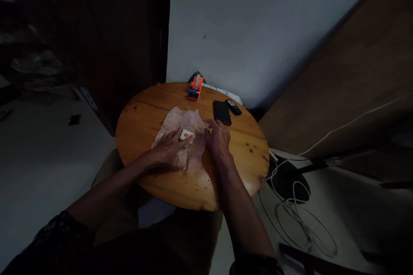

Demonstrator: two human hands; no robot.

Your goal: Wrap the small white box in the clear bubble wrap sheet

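Note:
A sheet of clear bubble wrap lies spread on the round wooden table. On it sits a small white box with a round red mark on top. My left hand grips this box, fingers at its far left side and thumb along its near side. Part of the wrap shows in front of the box, beside my left palm. My right hand is at the right edge of the wrap, its thumb and bent fingers closed at that edge. The exact contact of the fingertips is hard to see.
An orange tape dispenser stands at the table's back. A dark, flat rectangular phone or case and a black handset lie beyond my right hand. The wall rises behind. Coiled white cable lies on the floor at right.

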